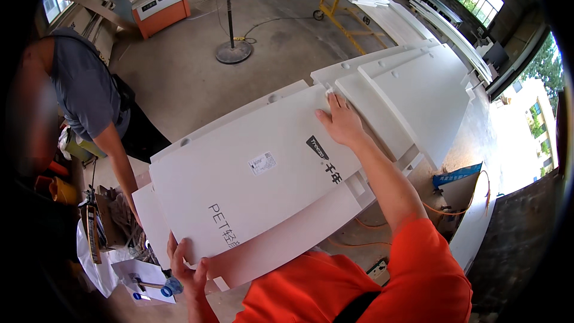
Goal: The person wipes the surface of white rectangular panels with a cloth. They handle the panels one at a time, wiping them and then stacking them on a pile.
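A long white panel (239,137) with dark lettering and a small printed label (262,163) lies on top of other white panels in front of me. My left hand (190,268) grips its near left corner, fingers and thumb round the edge. At the panel's far right corner rests my right hand (342,121), its fingers stretched out over the edge. A small white bit shows at those fingertips; what it is I cannot make out. Underneath, a lower panel (281,245) sticks out toward me. More white panels with round holes (427,84) overlap to the right.
A co-worker in a grey shirt (84,78) stands at the left, one arm reaching down beside the panels. Beyond are a stand fan (233,52), an orange and white machine (161,9) and a yellow-framed trolley (326,9). An orange hose (359,244) runs below the panels.
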{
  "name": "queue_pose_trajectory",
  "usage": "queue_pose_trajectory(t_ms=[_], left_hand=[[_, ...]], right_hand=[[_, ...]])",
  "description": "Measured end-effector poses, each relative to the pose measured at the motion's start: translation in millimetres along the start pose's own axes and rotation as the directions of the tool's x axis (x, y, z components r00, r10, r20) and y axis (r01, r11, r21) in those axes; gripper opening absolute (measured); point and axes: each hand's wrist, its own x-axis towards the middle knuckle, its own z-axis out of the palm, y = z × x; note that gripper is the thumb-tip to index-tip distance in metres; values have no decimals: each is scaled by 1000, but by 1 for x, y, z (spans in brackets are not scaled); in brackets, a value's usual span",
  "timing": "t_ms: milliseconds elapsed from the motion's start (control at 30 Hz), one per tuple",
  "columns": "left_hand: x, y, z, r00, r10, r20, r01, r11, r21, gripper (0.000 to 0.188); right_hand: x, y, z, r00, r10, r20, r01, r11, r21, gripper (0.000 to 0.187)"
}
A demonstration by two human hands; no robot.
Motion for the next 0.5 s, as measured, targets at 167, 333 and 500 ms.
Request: queue_pose_trajectory(t_ms=[167, 333, 500], left_hand=[[-10, 21, 11, 958, -276, -75, 267, 957, -114, 54], [-3, 40, 15, 904, -412, -117, 389, 904, -176, 56], [-1, 10, 8, 842, -490, -226, 354, 817, -456, 49]], right_hand=[[-101, 26, -26, 987, 161, 5, -159, 965, 208, 73], [-131, 61, -34, 964, 229, 138, -266, 758, 596, 57], [-174, 66, -27, 931, 333, 151, -356, 730, 584, 51]])
